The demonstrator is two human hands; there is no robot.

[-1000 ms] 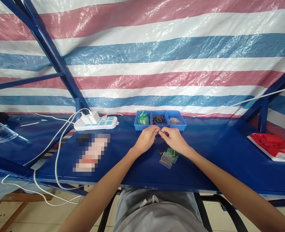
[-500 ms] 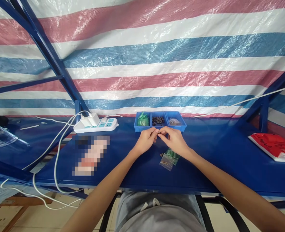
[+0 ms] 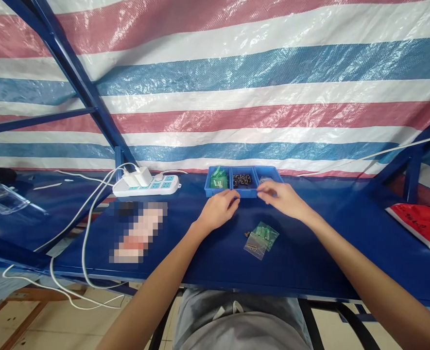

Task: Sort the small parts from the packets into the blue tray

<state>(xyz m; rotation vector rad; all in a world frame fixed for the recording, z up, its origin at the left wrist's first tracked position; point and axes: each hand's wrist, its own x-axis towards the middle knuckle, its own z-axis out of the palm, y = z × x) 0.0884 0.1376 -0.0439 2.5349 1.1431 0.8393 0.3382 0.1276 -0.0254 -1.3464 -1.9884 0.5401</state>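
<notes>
My left hand [image 3: 219, 210] is by the front edge of a blue three-compartment tray [image 3: 215, 193]. Its fingers are curled in, and whatever they may hold is too small to make out. My right hand [image 3: 285, 199] reaches to the tray's right compartment, with fingers and thumb apart and nothing seen between them. Green packets [image 3: 219, 178] fill the left compartment and small dark metal parts [image 3: 242, 180] the middle one. Clear bags [image 3: 265, 180] in the right compartment are partly hidden by my right hand. Nearer me lie a green packet [image 3: 268, 234], a clear bag of brass-coloured screws [image 3: 254, 246] and a small brownish piece [image 3: 247, 234].
A white power strip [image 3: 147, 186] with plugged-in adapters stands left of the tray, its cables trailing off the table edge. A pixelated patch covers something in front of it. A red-and-white package [image 3: 421, 223] lies far right on the blue table [image 3: 338, 218]. Striped sheeting hangs behind.
My hands were together over a small dark part in front of the tray. They have parted: the right has moved to the right compartment, while the left stays near the tray front.
</notes>
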